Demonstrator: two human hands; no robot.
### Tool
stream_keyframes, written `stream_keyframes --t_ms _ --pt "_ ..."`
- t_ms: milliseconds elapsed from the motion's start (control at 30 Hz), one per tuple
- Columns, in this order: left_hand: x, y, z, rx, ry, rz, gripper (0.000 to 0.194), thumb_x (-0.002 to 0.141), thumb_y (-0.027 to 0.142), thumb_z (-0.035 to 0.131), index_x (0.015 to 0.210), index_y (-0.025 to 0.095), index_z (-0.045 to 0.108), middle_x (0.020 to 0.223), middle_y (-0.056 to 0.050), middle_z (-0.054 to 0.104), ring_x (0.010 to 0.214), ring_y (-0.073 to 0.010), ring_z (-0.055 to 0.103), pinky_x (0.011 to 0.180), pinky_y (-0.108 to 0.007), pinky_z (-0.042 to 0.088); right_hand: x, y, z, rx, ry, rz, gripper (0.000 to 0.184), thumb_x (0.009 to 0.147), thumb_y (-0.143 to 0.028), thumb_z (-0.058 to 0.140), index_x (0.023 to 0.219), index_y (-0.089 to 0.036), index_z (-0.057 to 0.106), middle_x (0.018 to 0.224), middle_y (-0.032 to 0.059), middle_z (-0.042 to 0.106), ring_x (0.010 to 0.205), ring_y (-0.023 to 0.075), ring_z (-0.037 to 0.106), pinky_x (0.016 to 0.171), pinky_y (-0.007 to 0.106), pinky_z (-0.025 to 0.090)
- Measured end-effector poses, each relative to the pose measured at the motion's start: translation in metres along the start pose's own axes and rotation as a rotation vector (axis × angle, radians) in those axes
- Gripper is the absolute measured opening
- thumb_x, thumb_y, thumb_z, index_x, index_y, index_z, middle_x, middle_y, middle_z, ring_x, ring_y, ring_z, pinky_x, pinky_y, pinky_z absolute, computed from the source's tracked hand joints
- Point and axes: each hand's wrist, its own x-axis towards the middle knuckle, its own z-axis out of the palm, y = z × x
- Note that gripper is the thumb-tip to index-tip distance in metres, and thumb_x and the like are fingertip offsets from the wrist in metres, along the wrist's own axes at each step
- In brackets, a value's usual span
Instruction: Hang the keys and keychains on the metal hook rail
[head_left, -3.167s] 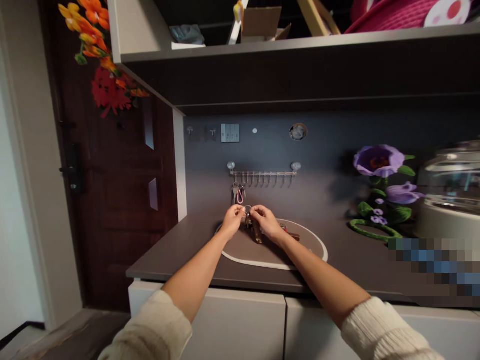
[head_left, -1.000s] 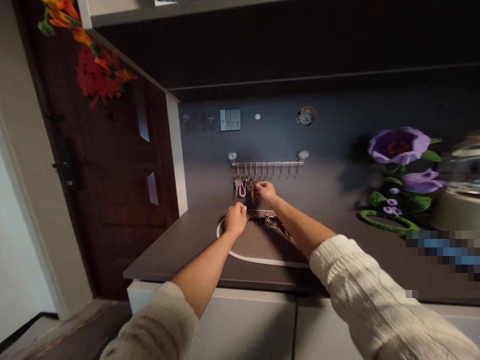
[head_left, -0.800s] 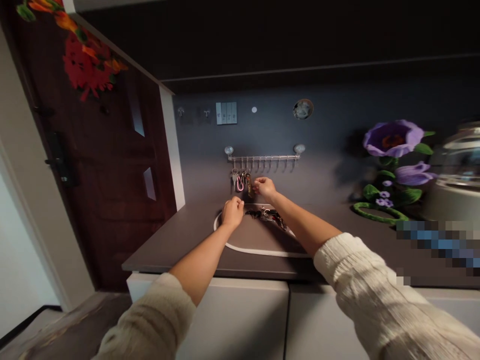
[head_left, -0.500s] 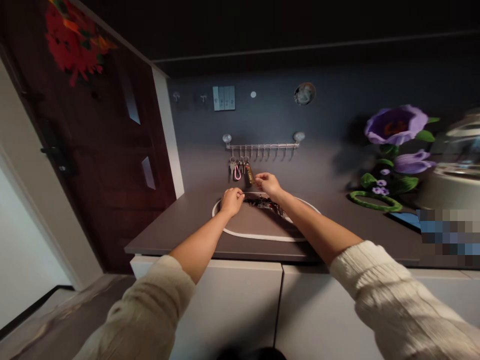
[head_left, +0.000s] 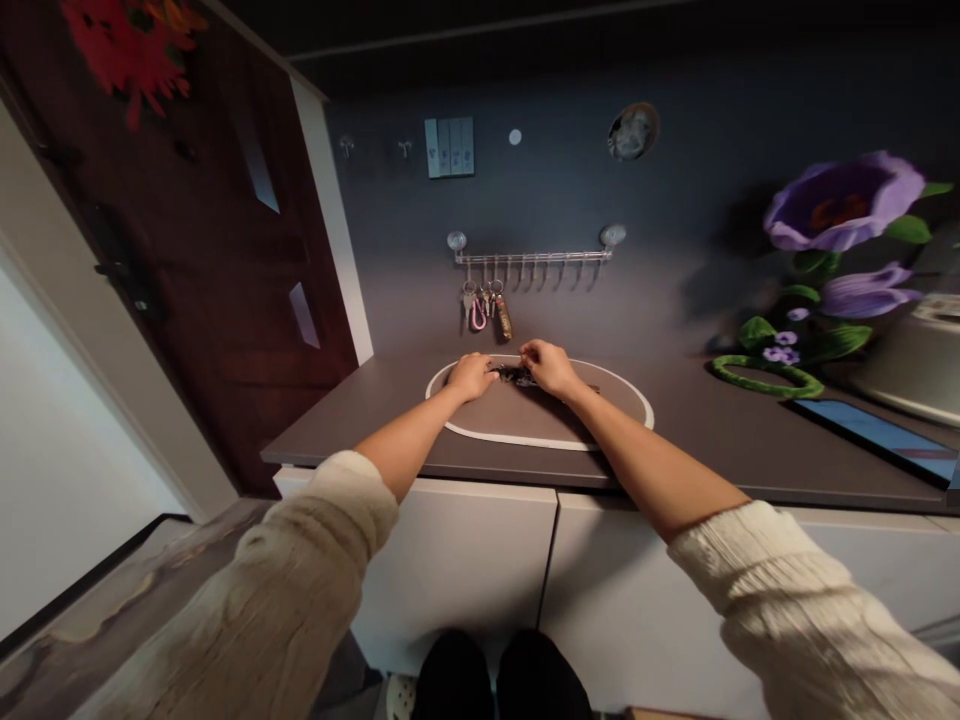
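1. While both of our arms are reaching forward over the counter point(head_left: 360, 440), we are bringing our left hand point(head_left: 471, 376) and our right hand point(head_left: 550, 367) down onto the oval tray point(head_left: 615, 420) lying on the countertop.
2. We are pinching a dark bunch of keys point(head_left: 514, 375) between the two hands, our left fingers curling in on its left end and our right fingers closing on its right end; how firmly each hand is gripping we cannot tell, since the bunch is small and blurred.
3. The bunch is sitting at the far side of the tray, just inside its pale rim, between our two hands.
4. Above the far edge of the tray, a hook rail point(head_left: 534, 256) is running along the grey wall, and a pink carabiner with keys point(head_left: 475, 308) and a brown key fob point(head_left: 503, 317) are hanging from its left hooks, well clear of our hands.
5. To the right of the tray, a purple fabric flower point(head_left: 844, 200) with a green looped stem is standing on the counter, and a blue tablet point(head_left: 870, 432) is lying flat nearer the counter's front edge.
6. To the left of the tray, beyond the counter's end, a dark wooden door point(head_left: 187, 260) is standing, with red flowers point(head_left: 127, 50) hanging near its top.
7. Our cream sleeves point(head_left: 810, 610) are showing pushed up on both forearms.
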Motion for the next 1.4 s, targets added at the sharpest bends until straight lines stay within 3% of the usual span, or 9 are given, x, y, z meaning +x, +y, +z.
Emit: stream_keyframes --t_ms 167,333,633,833,1167,1400 --pt "0.007 0.002 -0.005 0.048 -0.080 0.012 0.027 0.078 0.029 0.055 0.102 0.020 0.064 0.097 -0.008 0.064 0.090 -0.0194 0.057 0.079 -0.026 0.041 -0.002 0.001 0.003 -0.092 -0.045 -0.026 0.020 0.077 -0.011 0.048 0.089 -0.016 0.064 0.083 0.0074 0.067 0.079 0.0154 0.060 0.077 0.024 0.041" --pt "0.006 0.002 0.000 0.078 -0.054 -0.024 0.026 0.082 0.029 0.049 0.100 0.021 0.066 0.103 -0.009 0.062 0.093 -0.0206 0.057 0.080 -0.028 0.041 -0.003 0.000 0.004 -0.091 -0.041 -0.032 0.019 0.077 -0.013 0.050 0.090 -0.017 0.064 0.085 0.0069 0.067 0.079 0.0151 0.060 0.077 0.024 0.041" --pt "0.003 0.003 -0.002 0.143 -0.048 0.093 0.030 0.087 0.023 0.038 0.093 0.015 0.066 0.097 -0.012 0.060 0.092 -0.0196 0.056 0.082 -0.027 0.040 -0.001 -0.001 0.006 -0.107 -0.065 -0.052 0.018 0.077 -0.013 0.051 0.089 -0.017 0.064 0.086 0.0072 0.067 0.080 0.0160 0.060 0.076 0.024 0.041" --pt "0.000 0.000 -0.006 0.130 -0.017 0.100 0.030 0.088 0.022 0.035 0.092 0.014 0.064 0.093 -0.010 0.060 0.089 -0.0182 0.056 0.081 -0.027 0.040 -0.002 -0.001 0.007 -0.110 -0.076 -0.041 0.018 0.078 -0.016 0.051 0.091 -0.016 0.064 0.085 0.0070 0.067 0.078 0.0153 0.059 0.074 0.023 0.041" --pt "0.002 -0.002 -0.021 -0.123 0.089 0.091 0.027 0.086 0.019 0.036 0.085 0.012 0.062 0.090 -0.007 0.064 0.085 -0.0150 0.054 0.080 -0.025 0.040 -0.004 -0.007 0.009 -0.071 -0.087 -0.068 0.016 0.078 -0.022 0.054 0.090 -0.017 0.064 0.084 0.0050 0.066 0.076 0.0139 0.057 0.071 0.023 0.039" --pt "0.003 0.003 -0.023 -0.659 0.064 -0.049 0.022 0.082 0.020 0.041 0.080 0.010 0.061 0.074 -0.003 0.062 0.066 -0.0098 0.052 0.066 -0.021 0.040 -0.007 -0.010 0.008 0.005 -0.080 -0.176 0.016 0.075 -0.028 0.056 0.082 -0.015 0.063 0.074 0.0030 0.064 0.065 0.0115 0.054 0.064 0.022 0.037"
